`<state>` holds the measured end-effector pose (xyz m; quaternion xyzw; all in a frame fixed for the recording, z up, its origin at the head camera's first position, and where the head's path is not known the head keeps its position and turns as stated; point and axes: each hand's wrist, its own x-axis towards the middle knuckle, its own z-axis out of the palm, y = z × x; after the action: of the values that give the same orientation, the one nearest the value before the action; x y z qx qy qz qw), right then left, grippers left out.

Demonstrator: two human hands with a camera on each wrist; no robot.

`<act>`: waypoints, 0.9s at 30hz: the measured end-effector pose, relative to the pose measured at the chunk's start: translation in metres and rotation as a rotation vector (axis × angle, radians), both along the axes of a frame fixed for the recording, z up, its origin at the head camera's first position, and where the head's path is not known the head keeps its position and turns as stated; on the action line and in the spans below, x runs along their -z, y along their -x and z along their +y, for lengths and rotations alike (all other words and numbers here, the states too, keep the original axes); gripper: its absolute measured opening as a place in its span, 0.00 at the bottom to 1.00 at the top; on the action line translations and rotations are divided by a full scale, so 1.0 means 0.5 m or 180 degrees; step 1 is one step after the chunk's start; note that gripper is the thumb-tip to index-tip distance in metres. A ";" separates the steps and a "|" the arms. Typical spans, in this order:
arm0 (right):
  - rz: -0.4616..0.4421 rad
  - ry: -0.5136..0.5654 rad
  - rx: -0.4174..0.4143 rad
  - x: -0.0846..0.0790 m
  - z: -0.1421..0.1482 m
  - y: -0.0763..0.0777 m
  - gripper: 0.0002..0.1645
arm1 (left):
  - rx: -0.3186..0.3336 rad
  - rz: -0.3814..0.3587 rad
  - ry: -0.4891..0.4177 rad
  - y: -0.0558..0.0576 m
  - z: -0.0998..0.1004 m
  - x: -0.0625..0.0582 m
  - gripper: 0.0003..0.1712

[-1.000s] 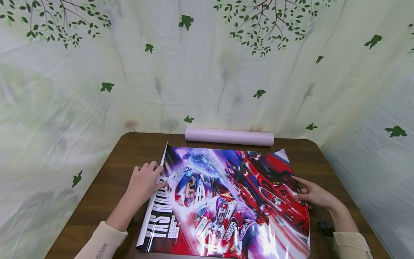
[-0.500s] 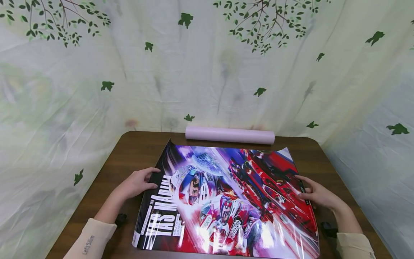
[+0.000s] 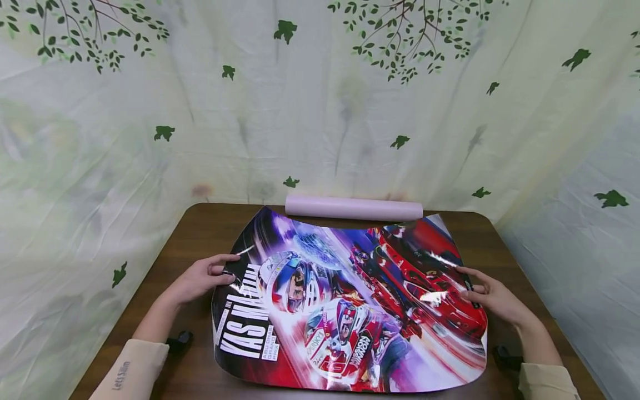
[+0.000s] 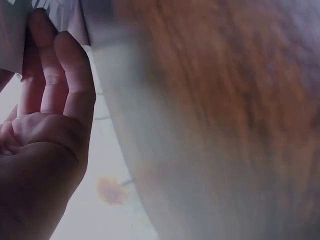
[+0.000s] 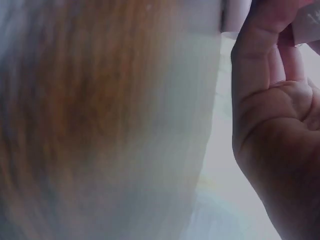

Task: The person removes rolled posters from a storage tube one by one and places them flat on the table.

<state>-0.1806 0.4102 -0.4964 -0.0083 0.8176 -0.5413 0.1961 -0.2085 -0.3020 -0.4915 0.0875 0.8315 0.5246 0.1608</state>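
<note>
A glossy racing poster (image 3: 345, 305), printed with helmeted drivers and red cars, spreads between both hands in the head view, its sides bowed upward. My left hand (image 3: 202, 278) pinches its left edge, thumb on top and other fingers underneath. On the opposite side my right hand (image 3: 492, 294) grips the right edge the same way. From below, the left wrist view shows the left hand's fingers (image 4: 52, 80) curled under the sheet. In the right wrist view, the right hand (image 5: 280, 110) likewise has fingers beneath the poster's corner.
A pale pink roll (image 3: 354, 208) lies along the back edge of the brown wooden table (image 3: 175, 250). Behind hangs a light curtain (image 3: 320, 111) with leaf prints. Small black objects sit by both wrists, one a dark band piece (image 3: 180, 341).
The left hand has moved outward to the left, unrolling the curled left edge so the title shows. Both poster sides are now lifted and bowed.
</note>
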 end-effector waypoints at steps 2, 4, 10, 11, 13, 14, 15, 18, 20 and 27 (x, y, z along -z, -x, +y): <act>-0.0080 0.0248 0.0051 -0.001 0.004 -0.005 0.41 | -0.0152 -0.0081 -0.0118 -0.002 -0.004 0.000 0.38; -0.0141 0.0509 0.0140 -0.003 0.008 -0.011 0.38 | -0.0268 -0.0128 -0.0256 -0.006 -0.008 0.000 0.39; -0.0028 0.1108 0.0178 -0.006 0.014 -0.023 0.32 | -0.0428 -0.0085 -0.0517 -0.018 -0.013 -0.009 0.37; 0.0009 0.1190 0.0154 -0.006 0.014 -0.025 0.32 | -0.0427 -0.0062 -0.0525 -0.020 -0.014 -0.011 0.37; 0.0098 0.1353 0.0151 -0.006 0.012 -0.027 0.31 | -0.0439 -0.0003 -0.0524 -0.025 -0.014 -0.016 0.36; 0.0165 0.1405 0.0165 -0.006 0.011 -0.029 0.31 | -0.0464 0.0029 -0.0515 -0.027 -0.014 -0.020 0.36; 0.0229 0.1456 0.0201 -0.006 0.009 -0.029 0.30 | -0.0485 0.0074 -0.0475 -0.029 -0.013 -0.024 0.36; 0.0440 0.1518 0.0334 -0.006 0.001 -0.032 0.25 | -0.0588 0.0227 -0.0363 -0.035 -0.010 -0.036 0.35; 0.0541 0.1582 0.0454 -0.007 -0.006 -0.033 0.21 | -0.0712 0.0357 -0.0295 -0.038 -0.007 -0.043 0.32; 0.0801 0.1601 0.0907 -0.012 -0.029 -0.034 0.16 | -0.1320 0.0881 -0.0436 -0.041 0.008 -0.050 0.19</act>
<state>-0.1637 0.3957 -0.4905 -0.0088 0.6689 -0.7433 0.0074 -0.1879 -0.2980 -0.4664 -0.0033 0.8083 0.5844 -0.0718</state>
